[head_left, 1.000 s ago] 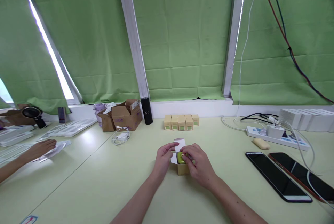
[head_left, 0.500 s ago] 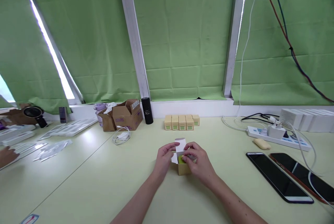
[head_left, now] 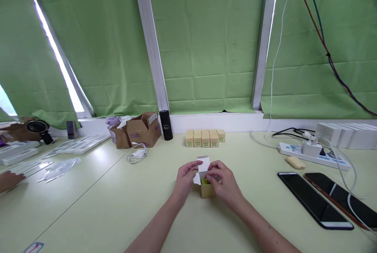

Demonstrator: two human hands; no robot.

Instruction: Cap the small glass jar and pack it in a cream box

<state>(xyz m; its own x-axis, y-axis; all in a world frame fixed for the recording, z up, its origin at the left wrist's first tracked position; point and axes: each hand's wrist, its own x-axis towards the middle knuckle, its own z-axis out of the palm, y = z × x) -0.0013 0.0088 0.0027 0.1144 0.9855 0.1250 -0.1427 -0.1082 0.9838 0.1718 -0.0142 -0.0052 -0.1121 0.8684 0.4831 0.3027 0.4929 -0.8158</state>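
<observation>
A small kraft cardboard box (head_left: pixel 207 192) stands on the table in front of me, its white-lined lid (head_left: pixel 203 164) raised and a side flap turned out. My left hand (head_left: pixel 186 178) grips it at the left, fingertips at the raised lid and the flap. Inside the box sits a rounded yellow-green object (head_left: pixel 204 181), mostly hidden, so I cannot tell its kind. My right hand (head_left: pixel 223 180) reaches over the right side, thumb and fingers closed on that object at the opening.
Several closed small boxes (head_left: pixel 202 139) stand in a row behind. Two phones (head_left: pixel 313 200) and a power strip (head_left: pixel 315 155) lie to the right. An open carton (head_left: pixel 144 130), a black bottle (head_left: pixel 166 125) and a coiled white cable (head_left: pixel 137 153) are back left. Another person's hand (head_left: pixel 11 180) shows at far left.
The yellow-green object sits slightly lower in the box, my right fingers following it. My left hand looks unchanged. The other person's hand has shifted a little.
</observation>
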